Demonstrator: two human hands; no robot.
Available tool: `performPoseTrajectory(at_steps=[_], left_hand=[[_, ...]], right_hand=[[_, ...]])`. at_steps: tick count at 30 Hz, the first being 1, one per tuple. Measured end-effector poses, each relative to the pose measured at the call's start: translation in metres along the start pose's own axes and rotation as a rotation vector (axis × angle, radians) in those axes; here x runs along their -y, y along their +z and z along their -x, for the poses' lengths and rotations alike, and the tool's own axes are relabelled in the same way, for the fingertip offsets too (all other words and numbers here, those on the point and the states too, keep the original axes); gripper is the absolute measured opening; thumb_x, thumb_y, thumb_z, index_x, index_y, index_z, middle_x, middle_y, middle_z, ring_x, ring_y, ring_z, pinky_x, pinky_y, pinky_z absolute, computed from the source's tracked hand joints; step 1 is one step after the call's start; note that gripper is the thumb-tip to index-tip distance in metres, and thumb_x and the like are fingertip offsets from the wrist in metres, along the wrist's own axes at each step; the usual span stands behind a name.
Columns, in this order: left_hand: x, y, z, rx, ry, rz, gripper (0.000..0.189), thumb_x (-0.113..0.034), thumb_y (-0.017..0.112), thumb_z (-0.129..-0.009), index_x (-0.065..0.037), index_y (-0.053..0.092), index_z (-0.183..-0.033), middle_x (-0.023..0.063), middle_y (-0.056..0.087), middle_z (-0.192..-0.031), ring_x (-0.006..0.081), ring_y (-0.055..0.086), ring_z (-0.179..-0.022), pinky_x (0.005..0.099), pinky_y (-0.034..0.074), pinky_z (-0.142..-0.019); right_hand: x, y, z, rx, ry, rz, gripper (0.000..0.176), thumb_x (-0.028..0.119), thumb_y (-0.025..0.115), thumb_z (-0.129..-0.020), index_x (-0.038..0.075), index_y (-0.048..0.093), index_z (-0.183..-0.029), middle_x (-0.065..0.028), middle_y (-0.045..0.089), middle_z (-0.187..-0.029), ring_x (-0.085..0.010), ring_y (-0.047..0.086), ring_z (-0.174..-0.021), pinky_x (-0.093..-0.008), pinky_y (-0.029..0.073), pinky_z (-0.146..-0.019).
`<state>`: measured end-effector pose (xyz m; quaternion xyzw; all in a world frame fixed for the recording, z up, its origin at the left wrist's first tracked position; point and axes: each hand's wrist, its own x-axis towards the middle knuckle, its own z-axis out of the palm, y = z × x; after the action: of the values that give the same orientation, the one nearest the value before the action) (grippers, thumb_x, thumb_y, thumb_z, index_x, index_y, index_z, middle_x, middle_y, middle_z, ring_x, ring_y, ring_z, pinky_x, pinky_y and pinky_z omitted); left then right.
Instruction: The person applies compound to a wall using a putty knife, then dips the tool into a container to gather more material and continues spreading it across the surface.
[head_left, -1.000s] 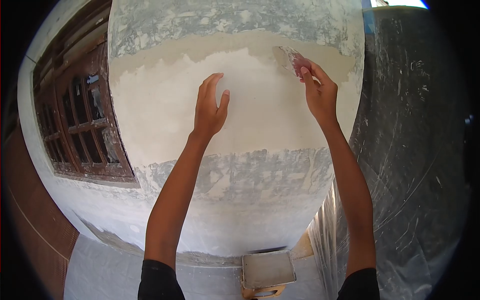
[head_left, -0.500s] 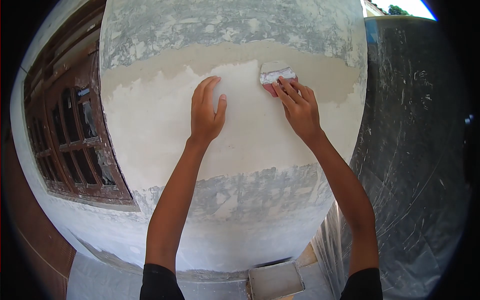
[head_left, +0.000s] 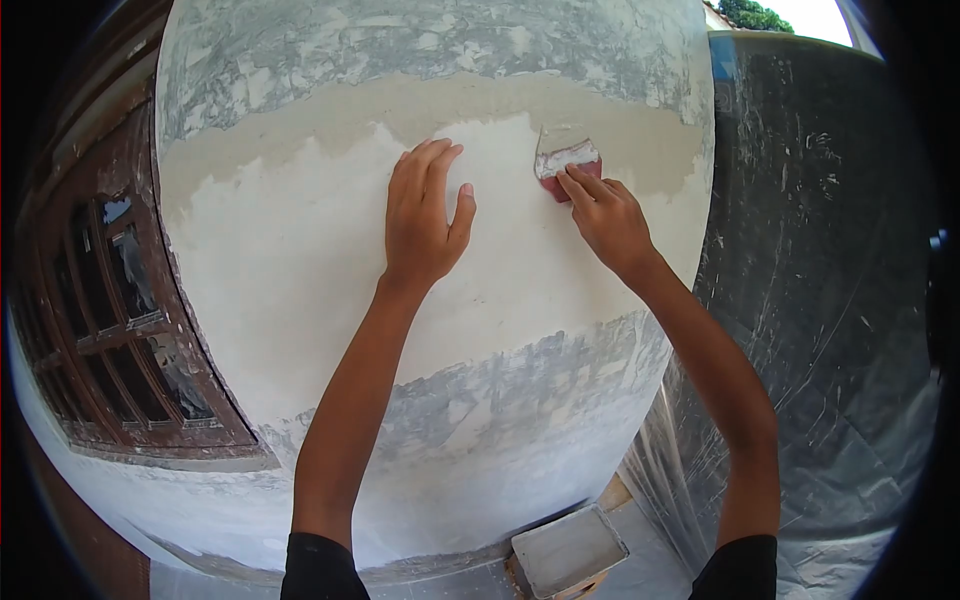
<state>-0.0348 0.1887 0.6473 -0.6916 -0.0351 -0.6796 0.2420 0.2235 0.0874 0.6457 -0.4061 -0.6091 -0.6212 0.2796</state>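
My right hand (head_left: 610, 222) grips a putty knife (head_left: 568, 172) by its dark red grip, thumb and fingers closed on it. White filler is smeared across the tool, and its thin blade points up over the wall (head_left: 330, 270). The blade lies right at the border between the pale smooth coat and a damp beige band (head_left: 440, 103). To the left, my left hand (head_left: 425, 215) holds nothing; its fingers stretch upward over the pale coat, with the thumb apart.
A brown wooden window (head_left: 130, 320) with several panes is on the left. Down on the floor, a grey filler-stained tray (head_left: 568, 550) stands near the wall's foot. Dark plastic sheeting (head_left: 810, 300) hangs along the right. Rough grey patches (head_left: 500, 385) run below the pale coat.
The view has shifted and tilted a little. The putty knife sits slightly lower and farther right, its blade turned more upright; the right fingers are more closed round it. The left hand stays open.
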Motion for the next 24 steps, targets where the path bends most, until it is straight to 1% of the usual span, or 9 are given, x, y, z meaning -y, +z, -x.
performPoseTrajectory(at_steps=[2,4,8,14,15,19,21,22,24], left_hand=[[0.001,0.0,0.0,-0.005,0.004,0.003,0.042,-0.01,0.062,-0.093,-0.003,0.058,-0.134,0.0157,0.059,-0.137,0.0351,0.053,-0.134,0.0528,0.036,-0.118],[0.0,0.0,0.002,-0.006,0.008,0.0,0.041,-0.009,0.061,-0.095,-0.003,0.058,-0.135,0.0158,0.059,-0.139,0.036,0.053,-0.134,0.051,0.036,-0.118],[-0.001,-0.001,0.001,0.006,0.003,0.002,0.041,-0.01,0.061,-0.095,-0.004,0.058,-0.136,0.0155,0.059,-0.139,0.0357,0.052,-0.135,0.0518,0.035,-0.119],[-0.003,0.0,0.002,0.029,0.003,-0.051,0.043,-0.01,0.062,-0.095,-0.004,0.058,-0.137,0.0147,0.058,-0.141,0.0355,0.05,-0.138,0.0526,0.033,-0.12],[-0.004,0.0,0.001,0.038,0.002,-0.077,0.044,-0.011,0.062,-0.094,-0.005,0.057,-0.137,0.0146,0.057,-0.142,0.0354,0.05,-0.138,0.0528,0.033,-0.12],[-0.007,0.003,0.002,0.048,0.001,-0.147,0.046,-0.011,0.063,-0.093,-0.005,0.057,-0.139,0.0144,0.056,-0.144,0.035,0.048,-0.14,0.0531,0.032,-0.121],[-0.007,0.004,0.003,0.052,-0.002,-0.162,0.047,-0.011,0.063,-0.093,-0.005,0.057,-0.139,0.0142,0.055,-0.145,0.035,0.048,-0.14,0.0532,0.032,-0.122],[-0.007,0.004,0.003,0.056,-0.003,-0.173,0.047,-0.011,0.063,-0.093,-0.005,0.056,-0.139,0.014,0.055,-0.145,0.035,0.048,-0.141,0.0533,0.031,-0.122],[-0.007,0.004,0.003,0.06,-0.002,-0.184,0.048,-0.011,0.063,-0.092,-0.005,0.056,-0.139,0.0138,0.055,-0.146,0.0349,0.048,-0.141,0.0532,0.031,-0.122]], right_hand=[[0.001,-0.001,0.0,0.016,-0.017,0.02,0.04,0.001,0.066,-0.086,0.001,0.066,-0.126,-0.0175,0.071,-0.125,-0.027,0.073,-0.104,-0.0359,0.056,-0.086],[0.004,-0.002,0.002,0.021,-0.023,0.017,0.038,0.002,0.067,-0.086,0.001,0.066,-0.123,-0.0171,0.071,-0.124,-0.0265,0.074,-0.102,-0.0357,0.056,-0.085],[0.009,-0.002,0.009,0.048,-0.064,0.038,0.032,0.004,0.068,-0.085,0.001,0.065,-0.117,-0.0153,0.07,-0.12,-0.0255,0.073,-0.095,-0.0357,0.055,-0.08],[0.021,-0.014,0.033,0.091,-0.119,0.003,0.029,0.006,0.069,-0.083,0.002,0.066,-0.111,-0.0107,0.068,-0.113,-0.0225,0.07,-0.094,-0.0346,0.052,-0.08],[0.024,-0.019,0.034,0.053,-0.138,-0.022,0.028,0.006,0.07,-0.081,0.002,0.067,-0.108,-0.0088,0.068,-0.113,-0.0221,0.068,-0.092,-0.0344,0.052,-0.082],[0.025,-0.036,0.034,-0.052,-0.11,-0.112,0.03,0.003,0.073,-0.079,0.003,0.069,-0.109,-0.0077,0.07,-0.111,-0.0219,0.066,-0.087,-0.0354,0.051,-0.082],[0.017,-0.037,0.029,-0.171,-0.076,-0.188,0.032,0.001,0.077,-0.08,0.004,0.071,-0.111,-0.0069,0.072,-0.106,-0.0209,0.064,-0.084,-0.0352,0.05,-0.082],[0.013,-0.039,0.027,-0.174,-0.076,-0.192,0.032,0.001,0.077,-0.08,0.004,0.071,-0.111,-0.0069,0.072,-0.106,-0.0209,0.064,-0.084,-0.0352,0.05,-0.082],[0.004,-0.041,0.019,-0.215,0.063,-0.248,0.03,0.003,0.079,-0.085,0.005,0.072,-0.113,-0.0071,0.073,-0.1,-0.0206,0.064,-0.085,-0.0338,0.048,-0.083]])
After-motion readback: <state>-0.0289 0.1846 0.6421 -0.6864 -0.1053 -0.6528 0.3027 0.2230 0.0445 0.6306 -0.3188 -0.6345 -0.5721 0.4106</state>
